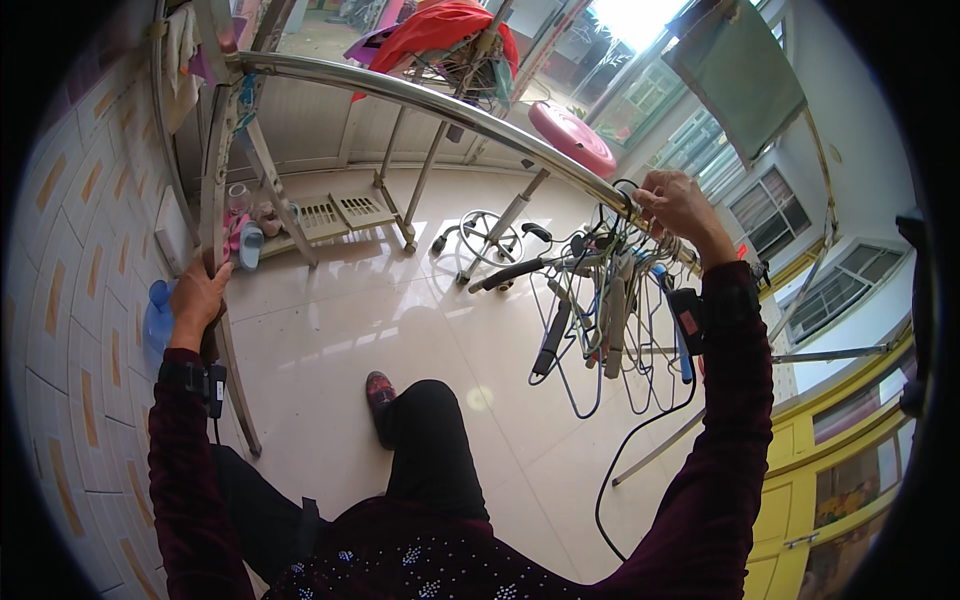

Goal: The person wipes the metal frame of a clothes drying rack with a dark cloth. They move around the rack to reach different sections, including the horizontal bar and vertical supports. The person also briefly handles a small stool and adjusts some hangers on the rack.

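Note:
My left hand (198, 298) is closed around a leg (217, 187) of a metal clothes-drying rack, beside the tiled wall. From that leg, the rack's shiny top rail (420, 100) runs across to the right. Over the rail's right part, my right hand (679, 211) has its fingers curled at the hook of a clothes hanger (628, 191); the exact grip is partly hidden. Below it hang several clothes hangers (592, 300) in a crowded bunch, some wire and some with thick grey padded arms. A blue hanger (684, 330) hangs at the bunch's right side, near my wrist.
A round pink stool seat (574, 139) on a wheeled base (487, 238) stands behind the rail. Farther back, red cloth (442, 37) covers another rack. Slippers (251, 246) lie on a low shelf (322, 217). A blue plastic item (156, 315) is by the wall, yellow doors (780, 480) at right.

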`<move>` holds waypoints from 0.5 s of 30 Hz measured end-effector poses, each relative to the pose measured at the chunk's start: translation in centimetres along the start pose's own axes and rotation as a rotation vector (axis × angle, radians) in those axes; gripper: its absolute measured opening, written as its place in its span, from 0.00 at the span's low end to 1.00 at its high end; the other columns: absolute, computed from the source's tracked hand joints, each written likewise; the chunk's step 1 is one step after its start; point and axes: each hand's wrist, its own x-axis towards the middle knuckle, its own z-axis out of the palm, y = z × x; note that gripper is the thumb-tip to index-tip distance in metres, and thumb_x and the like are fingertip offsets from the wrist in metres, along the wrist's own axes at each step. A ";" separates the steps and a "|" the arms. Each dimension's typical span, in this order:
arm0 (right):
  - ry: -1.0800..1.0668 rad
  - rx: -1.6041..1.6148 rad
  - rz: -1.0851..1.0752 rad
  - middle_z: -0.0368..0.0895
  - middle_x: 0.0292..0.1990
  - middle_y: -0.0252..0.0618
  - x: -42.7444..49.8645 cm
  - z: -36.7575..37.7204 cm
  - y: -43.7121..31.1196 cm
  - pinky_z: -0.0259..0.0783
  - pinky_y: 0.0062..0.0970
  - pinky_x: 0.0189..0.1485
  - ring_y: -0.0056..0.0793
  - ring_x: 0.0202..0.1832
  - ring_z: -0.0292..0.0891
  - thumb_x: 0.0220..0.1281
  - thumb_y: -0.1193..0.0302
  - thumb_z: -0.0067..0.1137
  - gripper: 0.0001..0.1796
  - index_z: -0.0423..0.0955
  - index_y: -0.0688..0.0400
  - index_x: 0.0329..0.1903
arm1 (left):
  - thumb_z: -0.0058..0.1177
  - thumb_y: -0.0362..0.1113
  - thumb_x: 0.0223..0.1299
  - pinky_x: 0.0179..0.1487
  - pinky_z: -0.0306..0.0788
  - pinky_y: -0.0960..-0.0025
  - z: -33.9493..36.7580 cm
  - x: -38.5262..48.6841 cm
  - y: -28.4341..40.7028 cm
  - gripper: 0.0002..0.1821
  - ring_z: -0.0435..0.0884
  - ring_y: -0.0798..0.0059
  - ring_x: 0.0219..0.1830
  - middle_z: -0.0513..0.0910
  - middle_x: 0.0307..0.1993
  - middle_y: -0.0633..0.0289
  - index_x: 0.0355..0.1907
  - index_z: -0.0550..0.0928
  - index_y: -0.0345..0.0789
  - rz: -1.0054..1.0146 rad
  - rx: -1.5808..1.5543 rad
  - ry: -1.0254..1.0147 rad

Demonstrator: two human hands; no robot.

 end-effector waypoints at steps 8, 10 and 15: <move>-0.105 0.042 -0.002 0.81 0.21 0.37 -0.3 -0.3 -0.1 0.74 0.23 0.21 0.24 0.18 0.80 0.69 0.65 0.55 0.15 0.74 0.63 0.30 | 0.53 0.59 0.61 0.52 0.73 0.53 -0.1 -0.2 0.2 0.27 0.80 0.47 0.52 0.84 0.48 0.49 0.56 0.78 0.44 -0.026 0.036 0.003; -0.137 -0.095 0.052 0.81 0.21 0.38 -0.4 -0.5 -0.1 0.74 0.24 0.22 0.23 0.19 0.80 0.70 0.65 0.53 0.16 0.74 0.63 0.29 | 0.53 0.59 0.61 0.52 0.73 0.53 -0.2 -0.2 0.3 0.27 0.80 0.47 0.52 0.84 0.48 0.49 0.56 0.78 0.43 -0.027 0.043 0.016; -0.140 -0.079 0.004 0.79 0.20 0.37 -0.9 -0.7 -1.0 0.75 0.24 0.19 0.25 0.19 0.80 0.70 0.66 0.52 0.16 0.72 0.64 0.29 | 0.53 0.58 0.61 0.52 0.73 0.53 -0.2 -0.1 0.4 0.27 0.80 0.46 0.52 0.84 0.48 0.49 0.55 0.79 0.42 0.003 0.001 0.002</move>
